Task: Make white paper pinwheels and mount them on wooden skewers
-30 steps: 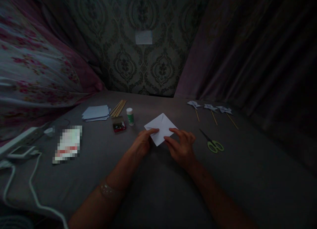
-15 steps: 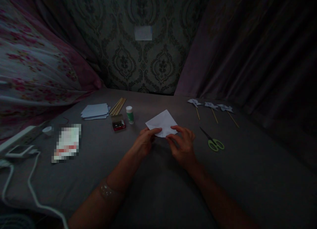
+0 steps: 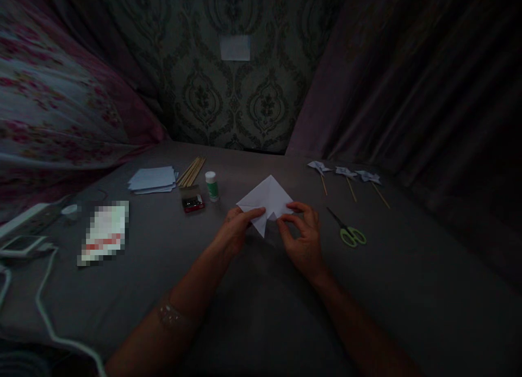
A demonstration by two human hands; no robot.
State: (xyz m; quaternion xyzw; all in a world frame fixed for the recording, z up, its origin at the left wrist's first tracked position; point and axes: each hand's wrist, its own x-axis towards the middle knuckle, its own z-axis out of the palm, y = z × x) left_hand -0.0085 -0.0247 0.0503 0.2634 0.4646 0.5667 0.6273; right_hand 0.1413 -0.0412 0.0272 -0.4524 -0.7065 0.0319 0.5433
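Between my hands is a white sheet of paper (image 3: 269,196) with creases and cuts along its near side; one flap points down toward me. My left hand (image 3: 238,224) grips its left part, thumb on top and the other fingers beneath. My right hand (image 3: 300,227) pinches the right side near the cut edge with thumb and fingertips. To the right of that hand lie scissors (image 3: 347,231) with green handles. Farther right are several white paper pinwheels (image 3: 346,173) on wooden sticks.
At the back left sit a stack of paper (image 3: 152,180), several wooden sticks (image 3: 191,172), a green-and-white glue stick (image 3: 211,186) and a small open box (image 3: 192,203) of pins. Nearer left are a blurred packet (image 3: 105,233), a power strip (image 3: 30,220) and a white cable (image 3: 51,322).
A cut flap of the paper now hangs down toward me, leaving a notch beside it. My right fingers have shifted along the right edge. The camera view has moved slightly.
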